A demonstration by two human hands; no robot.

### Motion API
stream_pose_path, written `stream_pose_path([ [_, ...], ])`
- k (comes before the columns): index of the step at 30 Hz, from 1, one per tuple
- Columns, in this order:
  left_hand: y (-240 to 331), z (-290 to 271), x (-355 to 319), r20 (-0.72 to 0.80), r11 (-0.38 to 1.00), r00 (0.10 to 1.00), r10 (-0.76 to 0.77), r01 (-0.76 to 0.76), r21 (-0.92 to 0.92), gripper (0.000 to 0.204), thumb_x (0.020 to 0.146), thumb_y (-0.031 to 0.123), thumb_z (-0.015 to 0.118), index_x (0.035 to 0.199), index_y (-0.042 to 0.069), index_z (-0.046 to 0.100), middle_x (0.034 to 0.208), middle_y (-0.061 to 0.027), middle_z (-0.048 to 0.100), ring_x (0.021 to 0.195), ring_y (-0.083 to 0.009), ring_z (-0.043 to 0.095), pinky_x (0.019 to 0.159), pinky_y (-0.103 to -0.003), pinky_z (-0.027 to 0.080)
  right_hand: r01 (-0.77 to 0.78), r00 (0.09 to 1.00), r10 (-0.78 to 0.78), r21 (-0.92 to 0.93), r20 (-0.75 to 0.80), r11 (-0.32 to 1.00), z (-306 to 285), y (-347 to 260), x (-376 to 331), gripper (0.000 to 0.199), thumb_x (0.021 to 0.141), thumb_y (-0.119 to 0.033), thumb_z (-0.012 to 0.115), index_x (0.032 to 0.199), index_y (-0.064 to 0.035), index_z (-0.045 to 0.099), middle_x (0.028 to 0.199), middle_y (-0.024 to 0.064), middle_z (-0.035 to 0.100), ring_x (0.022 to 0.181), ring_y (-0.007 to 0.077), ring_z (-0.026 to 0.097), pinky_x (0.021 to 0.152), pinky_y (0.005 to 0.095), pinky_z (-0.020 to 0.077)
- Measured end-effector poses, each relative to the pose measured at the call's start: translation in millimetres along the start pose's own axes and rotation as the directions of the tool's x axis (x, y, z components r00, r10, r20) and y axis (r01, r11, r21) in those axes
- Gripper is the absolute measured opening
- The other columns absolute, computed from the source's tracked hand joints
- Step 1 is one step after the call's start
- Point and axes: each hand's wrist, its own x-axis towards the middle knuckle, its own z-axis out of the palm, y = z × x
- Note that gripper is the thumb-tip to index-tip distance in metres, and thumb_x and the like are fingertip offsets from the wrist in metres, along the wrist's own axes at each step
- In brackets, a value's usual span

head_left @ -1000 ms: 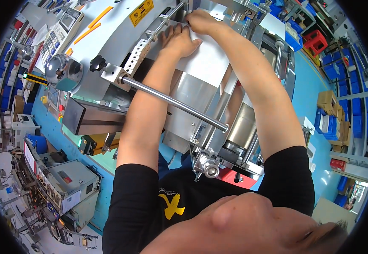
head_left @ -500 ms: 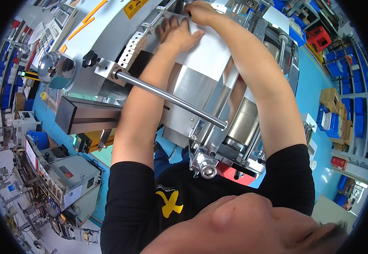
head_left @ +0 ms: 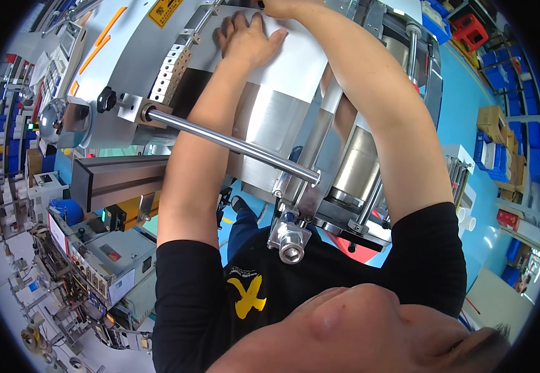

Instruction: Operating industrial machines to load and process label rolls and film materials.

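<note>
Nearest, the person wears a black shirt (head_left: 183, 286) with a yellow mark (head_left: 247, 298) on the chest, just below a large hex-socket bolt (head_left: 291, 250) at the front of a metal machine. A polished rod (head_left: 239, 146) slants across, the left forearm (head_left: 189, 180) passing beneath it. Behind the rod is a smooth, curved metal plate (head_left: 269, 118), with a silver roller (head_left: 358, 166) to its right. A white sheet (head_left: 292, 71) lies over the plate's far part, its near edge crossing the metal. The left hand (head_left: 249, 45) rests palm down on this sheet, fingers spread apart. The right hand (head_left: 277, 8) reaches to the sheet's far end, fingers curled and cut off by the frame, so whether it is clamped on anything cannot be told. Left of the sheet runs a row of drilled blocks (head_left: 170, 76), near a black knob (head_left: 106, 99); beyond are orange strips (head_left: 102, 38) and a yellow label (head_left: 165, 11). Farther off, a red stool (head_left: 471, 31) and cardboard boxes (head_left: 492, 123) stand near shelves holding blue bins (head_left: 498, 73).
</note>
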Motion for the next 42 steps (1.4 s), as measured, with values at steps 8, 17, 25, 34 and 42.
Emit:
stream_pose_path([
  [8,3.4,-8.7,-2.8,0.042,1.0,0.999,0.0,0.001,-0.012,0.069,0.088,0.062,0.05,0.144,0.022,0.044,0.15,-0.0196,0.035,0.142,-0.0388,0.024,0.112,-0.057,0.017,-0.03,0.998,0.031,0.024,-0.06,0.999,-1.0,1.9,4.2,0.021,0.075,-0.013,0.058,0.088,-0.0034,0.073,0.087,0.0233,0.068,0.086,0.0391,0.067,0.078,0.0455,0.053],
  [17,-7.4,-13.9,-17.5,-0.008,0.998,0.998,-0.058,0.058,-0.008,0.061,0.09,0.05,0.053,0.139,0.013,0.049,0.148,-0.0206,0.039,0.14,-0.0382,0.032,0.114,-0.056,0.021,0.035,0.999,-0.033,0.087,-0.033,0.996,11.3,-19.3,15.0,0.022,0.075,-0.014,0.058,0.088,-0.003,0.072,0.086,0.0241,0.067,0.087,0.0393,0.067,0.078,0.0443,0.0529],
  [25,-30.4,-15.4,34.8,0.142,0.928,0.971,0.194,-0.135,-0.346,0.033,0.084,0.021,0.051,0.102,-0.001,0.068,0.1,-0.0235,0.069,0.108,-0.04,0.061,0.092,-0.047,0.047,-0.067,0.996,0.075,0.122,-0.058,0.99,-16.9,-7.9,-3.7,0.026,0.075,-0.013,0.057,0.094,-0.0037,0.071,0.091,0.0252,0.067,0.09,0.04,0.066,0.08,0.0437,0.0523],
  [34,-36.1,9.3,45.3,0.073,0.965,0.991,-0.109,0.123,-0.231,0.03,0.09,0.013,0.044,0.097,0.007,0.073,0.094,-0.018,0.071,0.092,-0.0293,0.067,0.081,-0.041,0.051,-0.014,0.998,0.012,-0.032,-0.059,0.999,-20.3,-14.9,-12.8,0.025,0.074,-0.02,0.062,0.089,-0.0015,0.069,0.09,0.0254,0.067,0.087,0.0398,0.066,0.076,0.045,0.0518],
  [42,-48.7,-9.0,49.4,0.361,0.486,0.93,-0.071,0.348,-0.802,0.037,0.09,0.013,0.038,0.107,0.005,0.071,0.097,-0.0115,0.072,0.087,-0.0229,0.068,0.079,-0.038,0.052,0.313,0.86,-0.381,0.238,0.341,0.92,-41.4,-50.7,-36.2,0.044,0.076,-0.044,0.072,0.089,-0.0022,0.071,0.092,0.0207,0.07,0.087,0.0328,0.067,0.077,0.0405,0.0517],
])
